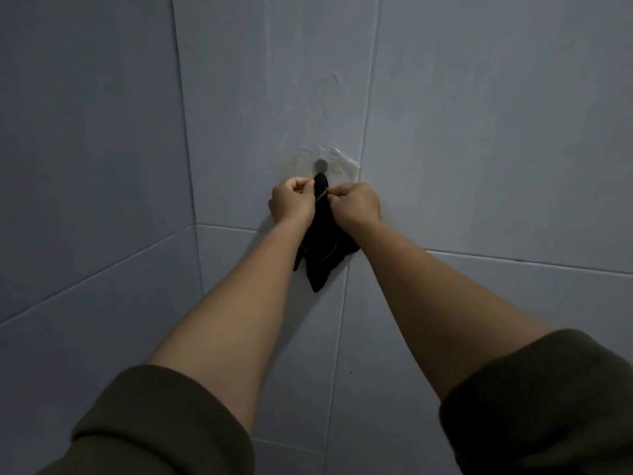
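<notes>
Head view: a black cloth [322, 248] is held up against a grey tiled wall [102, 132], just below a small round hook [321, 164] that is fixed to the tile on a clear adhesive pad [337, 162]. The top of the cloth is bunched and narrow, and it sits right under the hook — whether it is already caught on it cannot be told. The upper edge is pinched from the left by the left hand [293, 202], its fingers curled in towards the fabric, and from the right by the right hand [358, 204], thumb and forefinger closed on the same edge. Below the hands the cloth hangs down between the two forearms, widening and ending in a point over a tile joint. Dark olive sleeves [164, 426] are seen pushed up on both arms at the bottom of the frame.
</notes>
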{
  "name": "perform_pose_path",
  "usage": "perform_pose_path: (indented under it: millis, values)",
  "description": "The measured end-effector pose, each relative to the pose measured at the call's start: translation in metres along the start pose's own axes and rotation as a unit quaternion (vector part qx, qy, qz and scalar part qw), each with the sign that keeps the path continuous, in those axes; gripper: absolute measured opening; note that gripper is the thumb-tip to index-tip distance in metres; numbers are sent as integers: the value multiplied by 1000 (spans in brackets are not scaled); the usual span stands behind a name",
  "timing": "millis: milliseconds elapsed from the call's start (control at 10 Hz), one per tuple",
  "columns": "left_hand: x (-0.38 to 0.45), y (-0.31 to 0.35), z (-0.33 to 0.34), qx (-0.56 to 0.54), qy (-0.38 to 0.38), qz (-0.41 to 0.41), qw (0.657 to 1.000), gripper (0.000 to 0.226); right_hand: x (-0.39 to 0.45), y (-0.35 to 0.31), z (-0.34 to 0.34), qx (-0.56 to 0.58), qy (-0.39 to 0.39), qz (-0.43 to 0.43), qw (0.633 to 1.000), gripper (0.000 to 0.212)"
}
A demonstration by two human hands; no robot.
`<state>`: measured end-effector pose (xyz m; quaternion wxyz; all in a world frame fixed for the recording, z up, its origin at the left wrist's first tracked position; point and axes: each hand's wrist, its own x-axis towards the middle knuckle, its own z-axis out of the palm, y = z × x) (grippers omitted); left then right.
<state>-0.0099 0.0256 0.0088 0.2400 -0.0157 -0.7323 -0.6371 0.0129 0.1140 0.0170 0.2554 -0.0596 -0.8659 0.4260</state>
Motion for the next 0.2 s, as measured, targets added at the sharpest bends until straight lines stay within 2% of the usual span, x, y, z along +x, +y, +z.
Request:
perform_pose_path:
  millis: [100,200]
  values:
    - [-6,1,-1,1,-5,-16,1000,25,-4,7,-8,28,-41,-18,999,31]
    - [-16,0,1,47,58,14,997,27,-12,18,-14,66,-44,-27,996,37]
